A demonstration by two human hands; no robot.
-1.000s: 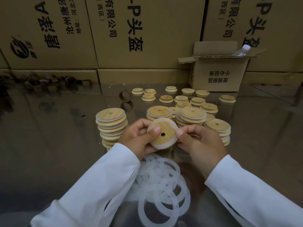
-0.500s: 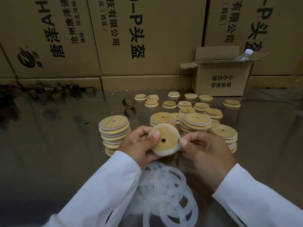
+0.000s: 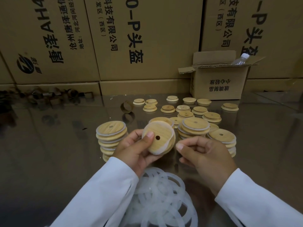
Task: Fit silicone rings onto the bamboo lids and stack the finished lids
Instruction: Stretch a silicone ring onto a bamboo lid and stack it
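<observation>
My left hand (image 3: 134, 149) grips a round bamboo lid (image 3: 161, 135) with a centre hole, thumb pressed on its face. A white silicone ring (image 3: 164, 149) sits partly around the lid's lower right rim. Just right of the lid is my right hand (image 3: 205, 154), fingers curled, thumb tip close to the rim and holding nothing. A pile of loose silicone rings (image 3: 160, 194) lies below my wrists. Stacks of ringed lids stand at the left (image 3: 111, 136) and right (image 3: 223, 138), with another stack (image 3: 195, 126) behind the held lid.
Several bare lids (image 3: 185, 108) lie scattered farther back on the glossy table. A small open carton (image 3: 219, 82) with a plastic bottle (image 3: 240, 59) stands back right. Big cartons (image 3: 147, 38) wall the rear. Cardboard tubes (image 3: 49, 95) line the back left; one tube (image 3: 127, 106) stands alone.
My right hand has let go of the lid's rim and drawn slightly right. The left hand keeps the lid, now tilted more toward me. The camera view shifted down a little.
</observation>
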